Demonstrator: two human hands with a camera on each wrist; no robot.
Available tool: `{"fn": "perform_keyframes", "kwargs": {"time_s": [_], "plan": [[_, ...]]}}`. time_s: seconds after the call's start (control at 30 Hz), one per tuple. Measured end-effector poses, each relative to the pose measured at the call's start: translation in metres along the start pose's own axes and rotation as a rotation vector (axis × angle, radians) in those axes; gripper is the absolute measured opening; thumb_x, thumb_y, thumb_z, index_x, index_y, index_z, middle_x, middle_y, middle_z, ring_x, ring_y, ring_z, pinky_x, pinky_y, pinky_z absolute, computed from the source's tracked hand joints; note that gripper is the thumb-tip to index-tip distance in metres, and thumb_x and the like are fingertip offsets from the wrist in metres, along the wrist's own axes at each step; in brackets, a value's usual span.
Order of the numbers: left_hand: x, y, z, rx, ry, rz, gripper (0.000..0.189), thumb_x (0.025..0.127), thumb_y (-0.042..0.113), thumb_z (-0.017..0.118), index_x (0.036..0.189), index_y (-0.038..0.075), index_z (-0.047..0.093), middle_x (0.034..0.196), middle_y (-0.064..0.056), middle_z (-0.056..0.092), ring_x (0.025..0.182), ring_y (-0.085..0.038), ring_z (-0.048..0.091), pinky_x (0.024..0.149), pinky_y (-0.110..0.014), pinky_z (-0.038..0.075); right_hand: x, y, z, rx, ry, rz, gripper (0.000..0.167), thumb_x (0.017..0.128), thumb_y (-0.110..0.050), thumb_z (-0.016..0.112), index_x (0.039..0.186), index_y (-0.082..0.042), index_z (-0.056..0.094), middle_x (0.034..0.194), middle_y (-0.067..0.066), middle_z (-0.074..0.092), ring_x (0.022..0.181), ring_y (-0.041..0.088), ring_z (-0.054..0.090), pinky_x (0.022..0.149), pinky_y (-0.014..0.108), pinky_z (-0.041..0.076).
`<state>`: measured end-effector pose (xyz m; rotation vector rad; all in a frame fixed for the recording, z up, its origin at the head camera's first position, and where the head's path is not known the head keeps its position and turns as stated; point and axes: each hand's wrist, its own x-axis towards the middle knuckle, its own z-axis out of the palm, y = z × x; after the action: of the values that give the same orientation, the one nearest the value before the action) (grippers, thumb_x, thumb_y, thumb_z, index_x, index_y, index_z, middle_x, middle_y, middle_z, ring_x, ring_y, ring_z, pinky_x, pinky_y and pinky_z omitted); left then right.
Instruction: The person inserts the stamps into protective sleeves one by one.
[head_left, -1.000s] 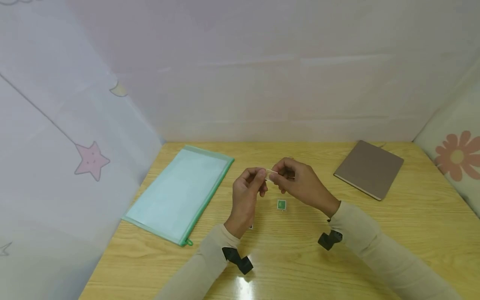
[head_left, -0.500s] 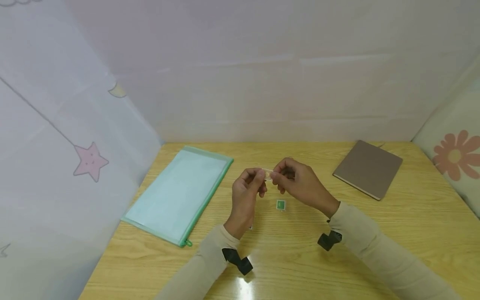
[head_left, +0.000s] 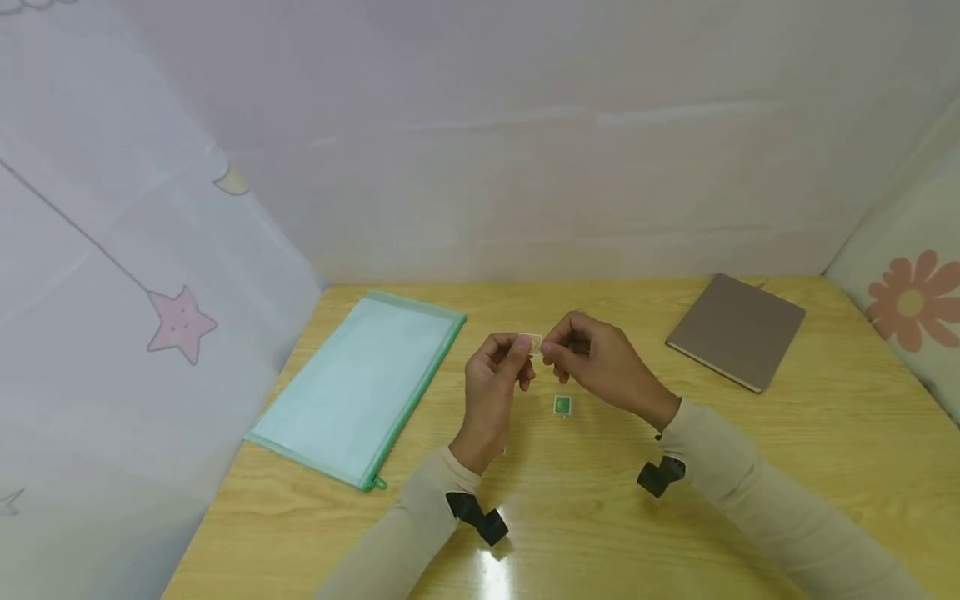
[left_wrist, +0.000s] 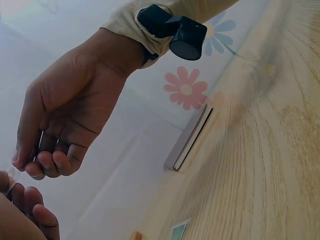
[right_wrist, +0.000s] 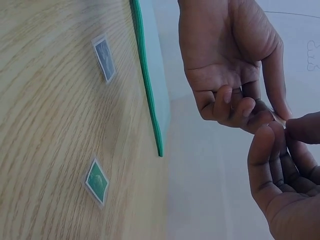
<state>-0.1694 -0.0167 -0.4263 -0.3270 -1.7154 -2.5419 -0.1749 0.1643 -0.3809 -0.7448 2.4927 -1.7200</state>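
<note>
My left hand (head_left: 489,392) pinches a small pale postage stamp (head_left: 535,342) with a white border between thumb and forefinger, held above the table. From the other side, the thumb and forefinger of my right hand (head_left: 603,362) pinch its right edge. In the left wrist view, a bit of clear film (left_wrist: 14,173) shows between the two hands' fingertips. Below them on the table lies a green stamp (right_wrist: 97,183) in a clear sleeve. A dark grey stamp (right_wrist: 104,58) lies nearby; in the head view my left wrist hides nearly all of it.
On the left of the wooden table (head_left: 600,517) lies a pale zip folder (head_left: 360,387) with green edging. A brown notebook (head_left: 737,332) lies at the back right. A small yellowish thing (left_wrist: 136,235), of unclear kind, shows at the bottom of the left wrist view.
The held stamp has turned its face more toward the head camera and shifted slightly left, so more of it shows. Both hands stay nearly in place.
</note>
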Motion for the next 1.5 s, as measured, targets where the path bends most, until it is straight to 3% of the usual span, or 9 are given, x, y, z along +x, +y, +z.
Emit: {"fn": "perform_keyframes", "kwargs": {"time_s": [0.77,1.07,1.3,1.5], "plan": [[-0.001,-0.001,0.004,-0.014,-0.011,0.017,0.024,0.100,0.026,0.066,0.106,0.003,0.060,0.087,-0.009,0.057,0.071,-0.017,0.053,0.061,-0.026,0.045,0.004,0.000,0.000,0.027,-0.012,0.030,0.019,0.102,-0.030,0.062,0.109,-0.012,0.060,0.093,0.008,0.064,0.073,0.025,0.065,0.065,0.039,0.057],[-0.002,-0.001,0.005,0.063,-0.070,-0.071,0.022,0.099,0.024,0.068,0.104,0.003,0.060,0.083,-0.004,0.057,0.068,-0.018,0.049,0.061,-0.026,0.042,0.001,0.004,-0.004,0.004,0.008,0.041,0.019,0.101,-0.031,0.063,0.109,-0.014,0.061,0.091,0.007,0.066,0.074,0.029,0.066,0.065,0.038,0.057],[-0.001,0.000,0.005,0.129,-0.143,-0.143,0.025,0.098,0.027,0.069,0.101,0.003,0.062,0.071,-0.006,0.047,0.063,-0.018,0.041,0.058,-0.026,0.036,0.000,0.006,-0.009,-0.051,0.013,0.014,0.017,0.102,-0.029,0.063,0.109,-0.013,0.064,0.090,0.005,0.065,0.072,0.027,0.064,0.064,0.039,0.056],[-0.001,0.000,0.003,0.158,-0.177,-0.188,0.025,0.099,0.027,0.068,0.103,0.003,0.062,0.073,-0.003,0.049,0.062,-0.016,0.041,0.057,-0.026,0.035,-0.001,0.009,-0.014,-0.110,0.002,0.008,0.015,0.101,-0.033,0.063,0.105,-0.019,0.066,0.094,0.001,0.064,0.073,0.022,0.063,0.063,0.034,0.054]]}}
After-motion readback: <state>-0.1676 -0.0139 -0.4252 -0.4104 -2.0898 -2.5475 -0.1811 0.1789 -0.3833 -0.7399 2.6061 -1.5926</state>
